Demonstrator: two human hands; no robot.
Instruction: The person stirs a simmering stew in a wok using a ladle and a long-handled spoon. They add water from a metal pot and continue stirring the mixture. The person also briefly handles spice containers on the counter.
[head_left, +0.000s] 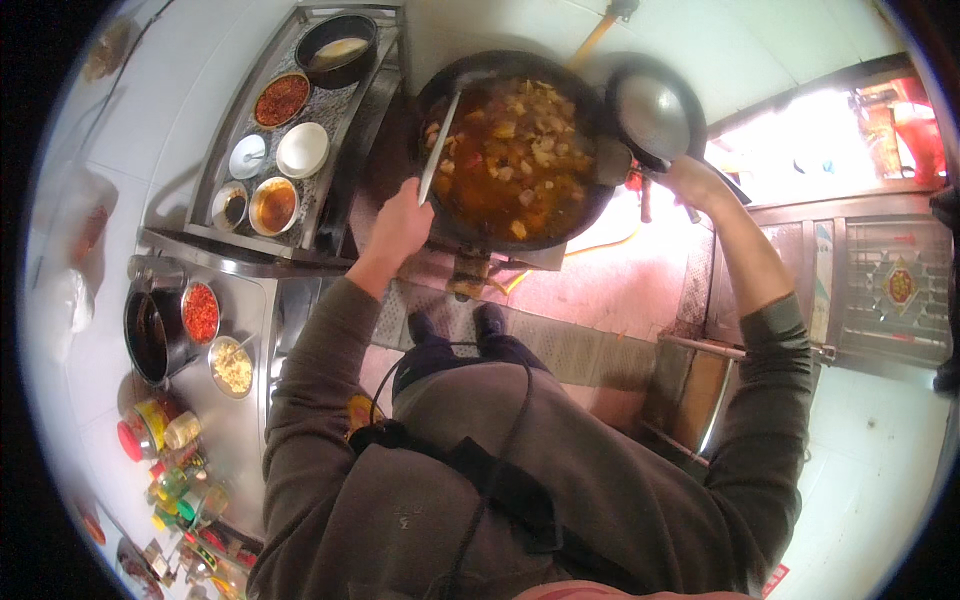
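Note:
A large black wok (517, 244) holds a reddish-brown stew (517, 150) with pale chunks. My left hand (401, 225) grips the metal handle (441, 146) of a long utensil at the wok's lower left; the utensil's far end lies at the wok's upper left, its head hidden in the stew. Beyond the wok's right edge is a smaller dark round pan (654, 112) with a greyish inside. My right hand (694, 184) is at that pan's lower edge, its fingers closed around what seems to be its handle, partly hidden by the hand.
Left of the wok, a metal-framed counter (330, 172) carries seasoning bowls and a black pot (336, 52). A steel counter (251, 450) nearer me holds chopped red pepper (201, 313), minced garlic (232, 367), a dark pot (146, 337) and several bottles. A metal cabinet (862, 277) stands at right.

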